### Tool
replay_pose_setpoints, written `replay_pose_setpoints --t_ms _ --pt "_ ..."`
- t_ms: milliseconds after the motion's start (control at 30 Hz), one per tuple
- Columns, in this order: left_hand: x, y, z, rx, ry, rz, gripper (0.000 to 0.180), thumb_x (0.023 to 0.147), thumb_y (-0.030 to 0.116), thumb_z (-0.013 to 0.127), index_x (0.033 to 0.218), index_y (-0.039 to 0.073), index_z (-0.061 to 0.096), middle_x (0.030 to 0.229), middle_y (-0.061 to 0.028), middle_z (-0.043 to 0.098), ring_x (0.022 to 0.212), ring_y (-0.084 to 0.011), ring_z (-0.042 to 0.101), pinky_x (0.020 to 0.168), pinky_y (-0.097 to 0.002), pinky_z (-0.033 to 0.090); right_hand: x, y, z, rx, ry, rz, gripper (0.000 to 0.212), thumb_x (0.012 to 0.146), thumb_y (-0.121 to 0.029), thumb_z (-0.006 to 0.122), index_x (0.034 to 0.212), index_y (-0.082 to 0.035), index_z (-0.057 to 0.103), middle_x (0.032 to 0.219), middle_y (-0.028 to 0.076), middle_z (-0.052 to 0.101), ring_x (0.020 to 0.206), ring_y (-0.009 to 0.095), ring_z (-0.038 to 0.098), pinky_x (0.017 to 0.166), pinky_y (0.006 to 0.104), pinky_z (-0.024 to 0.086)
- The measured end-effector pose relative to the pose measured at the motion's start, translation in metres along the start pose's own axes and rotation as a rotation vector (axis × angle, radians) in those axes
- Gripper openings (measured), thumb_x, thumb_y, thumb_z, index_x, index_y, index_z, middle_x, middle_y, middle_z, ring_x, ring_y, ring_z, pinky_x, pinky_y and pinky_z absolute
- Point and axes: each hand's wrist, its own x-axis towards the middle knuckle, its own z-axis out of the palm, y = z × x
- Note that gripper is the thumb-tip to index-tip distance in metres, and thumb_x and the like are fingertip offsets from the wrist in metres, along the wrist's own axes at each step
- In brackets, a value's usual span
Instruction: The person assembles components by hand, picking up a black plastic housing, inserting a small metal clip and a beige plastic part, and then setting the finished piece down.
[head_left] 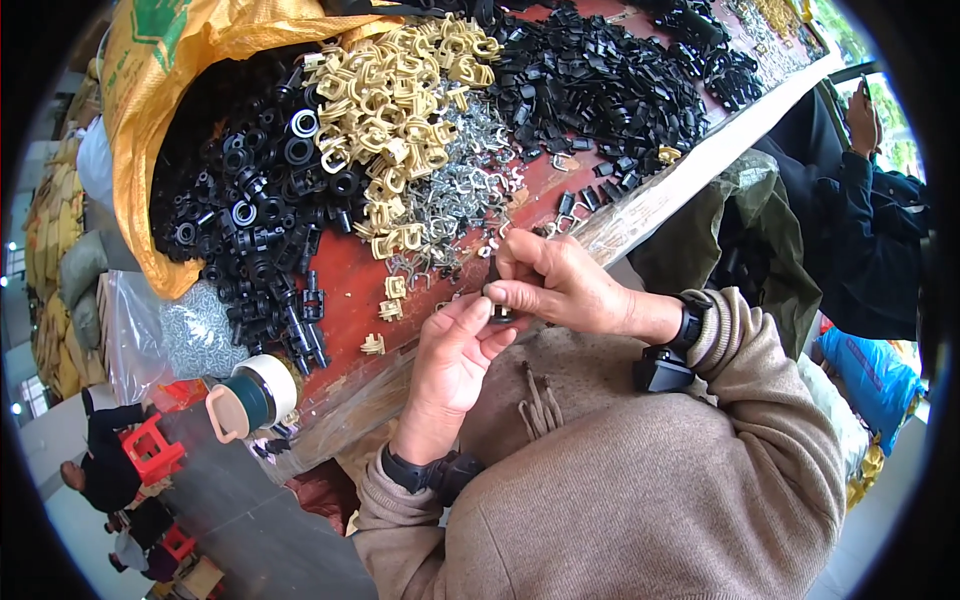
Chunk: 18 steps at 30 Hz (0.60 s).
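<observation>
Above the table's near edge, my two hands meet at the fingertips around a small black plastic part (pixel 501 314). My left hand (pixel 450 355) pinches it from below and the left, palm turned up. From the right, my right hand (pixel 568 287) closes thumb and forefinger on its upper end; the fingers hide most of it. Just beyond lie loose silver metal clips (pixel 470 165), with cream plastic buckle-shaped pieces (pixel 395 110) heaped behind them. Black ring-ended parts (pixel 250 190) are piled to the left, small black pieces (pixel 610 90) at the far right.
A yellow woven sack (pixel 135 150) edges the left pile. Nearer stand a clear bag of silver parts (pixel 203 330) and a green-and-white mug (pixel 265 390). A pale wooden rail (pixel 660 200) borders the red tabletop (pixel 345 270). Another person in dark clothing (pixel 870 240) sits at the right.
</observation>
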Motion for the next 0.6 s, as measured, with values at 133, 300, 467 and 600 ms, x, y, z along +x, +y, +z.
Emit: replay_pose_setpoints --t_ms 133,300,467,600 --pt "0.002 0.000 -0.005 0.120 0.009 0.041 0.020 0.079 0.010 0.055 0.095 -0.002 0.054 0.089 -0.0119 0.059 0.078 -0.0205 0.060 0.065 -0.0219 0.050 0.000 0.000 -0.008 -0.137 -0.015 -0.109 0.017 0.077 -0.014 0.059 0.076 -0.003 0.047 0.064 0.006 0.050 0.059 0.014 0.051 0.051 0.0272 0.041" --pt "0.001 0.001 -0.005 0.109 0.013 0.132 0.019 0.079 0.009 0.055 0.094 -0.001 0.054 0.088 -0.0123 0.060 0.076 -0.0194 0.060 0.063 -0.0212 0.050 -0.001 0.006 -0.052 -0.710 0.104 -0.403 0.012 0.069 -0.006 0.058 0.080 -0.004 0.052 0.082 0.007 0.053 0.076 0.024 0.052 0.065 0.0315 0.042" --pt "0.002 0.003 -0.005 0.065 -0.011 0.145 0.019 0.078 0.009 0.055 0.094 -0.001 0.055 0.088 -0.0124 0.060 0.075 -0.0186 0.060 0.062 -0.0206 0.050 0.000 0.021 -0.074 -1.180 0.083 -0.458 0.016 0.065 -0.005 0.056 0.081 -0.005 0.054 0.088 0.007 0.053 0.083 0.025 0.051 0.071 0.0321 0.040" --pt "0.001 0.005 -0.007 0.145 -0.004 0.187 0.020 0.078 0.009 0.056 0.095 -0.001 0.055 0.089 -0.0122 0.059 0.076 -0.0177 0.060 0.062 -0.0204 0.049 0.005 0.030 -0.079 -1.151 -0.043 -0.421 0.021 0.062 -0.005 0.054 0.083 -0.007 0.056 0.089 0.007 0.052 0.084 0.025 0.050 0.076 0.0331 0.039"
